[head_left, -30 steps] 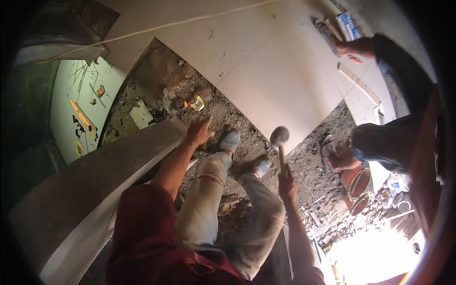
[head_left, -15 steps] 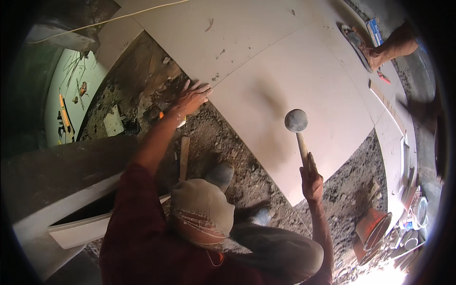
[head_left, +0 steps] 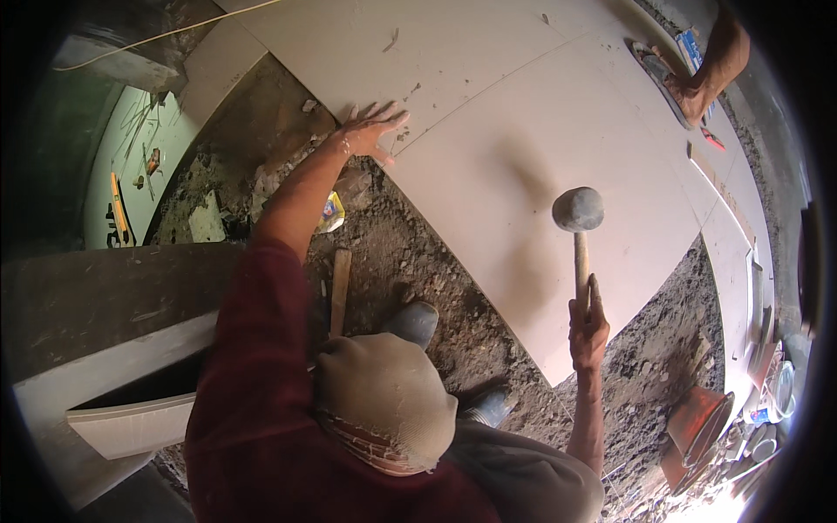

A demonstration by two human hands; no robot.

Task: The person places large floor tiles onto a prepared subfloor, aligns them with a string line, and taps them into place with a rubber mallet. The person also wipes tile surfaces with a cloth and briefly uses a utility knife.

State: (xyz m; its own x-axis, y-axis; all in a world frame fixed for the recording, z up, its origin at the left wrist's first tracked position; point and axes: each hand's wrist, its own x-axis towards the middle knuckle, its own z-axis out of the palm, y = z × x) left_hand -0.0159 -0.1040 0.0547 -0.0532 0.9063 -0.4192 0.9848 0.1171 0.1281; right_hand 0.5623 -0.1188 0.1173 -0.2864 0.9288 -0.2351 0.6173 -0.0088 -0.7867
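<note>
My right hand is wrapped round the wooden handle of a rubber mallet. Its grey head is over a large beige floor tile; I cannot tell whether it touches. My left hand has its fingers spread at the tile's far left corner, around the joint with the neighbouring tile. Below that wrist, a small yellow-and-white packet lies on the dirt. A wooden handle rests nearer to me, its other end hidden by my torn-trousered knee.
Rough soil borders the tile's near side, with my boots on it. At the far right stands another person's sandalled foot. An orange-red bucket tips over at the lower right. A yellow level is at the left.
My left hand has moved farther away and rightward, onto the tile corner. The mallet has shifted slightly and its head has turned. The other person's leg leans differently; the whole view has shifted slightly.
</note>
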